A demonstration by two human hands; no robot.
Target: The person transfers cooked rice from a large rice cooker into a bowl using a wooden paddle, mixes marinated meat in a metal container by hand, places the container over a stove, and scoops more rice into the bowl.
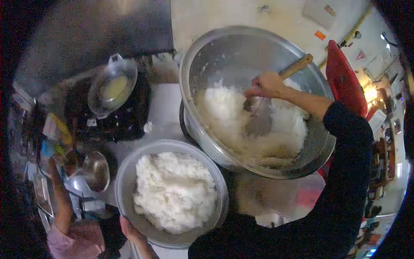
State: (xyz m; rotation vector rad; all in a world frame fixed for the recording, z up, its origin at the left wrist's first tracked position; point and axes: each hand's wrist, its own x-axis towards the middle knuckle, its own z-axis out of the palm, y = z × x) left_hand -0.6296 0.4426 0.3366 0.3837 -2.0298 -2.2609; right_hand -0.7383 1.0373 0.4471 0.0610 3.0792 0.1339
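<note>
In the head view, a wooden-handled utensil (pixel 297 65) is clasped by the fingers of the right hand (pixel 268 84) inside the wide metal pot (pixel 237 52); white, grainy rice (pixel 224 103) is spread below and around them within its smooth, rounded wall. At the pot's near left side, a round grey basin (pixel 124 190) is heaped with fluffy, clumped rice. Its side is met by the left hand (pixel 133 233), whose grip cannot be told.
</note>
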